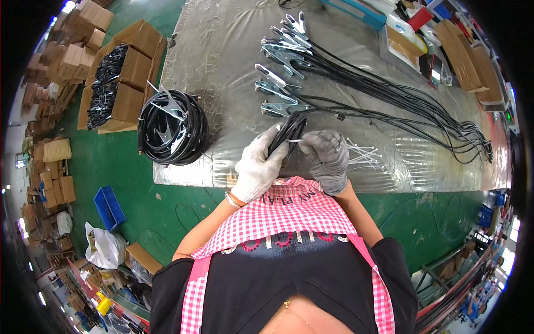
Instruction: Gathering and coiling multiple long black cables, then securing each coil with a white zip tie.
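Observation:
In a white glove, my left hand (257, 168) is closed around a looped bundle of black cable (290, 129) at the table's near edge. A white cable tie (294, 141) goes across that bundle. My right hand (328, 157), gloved in grey, has its fingers pinched at the tie's end, just right of the bundle. Metal ground clamps (282, 108) lie right beyond the bundle. More clamps (286, 50) lie farther off, their black cables (384, 92) stretching to the right. Several loose white cable ties (366, 151) are scattered to the right of my right hand.
Coiled cables with clamps (194, 131) are stacked on the table's left corner. Beyond the left edge, open cardboard boxes (133, 69) hold black cable coils. A blue bin (109, 207) sits on the green floor. Cartons (459, 55) and tools crowd the table's far right.

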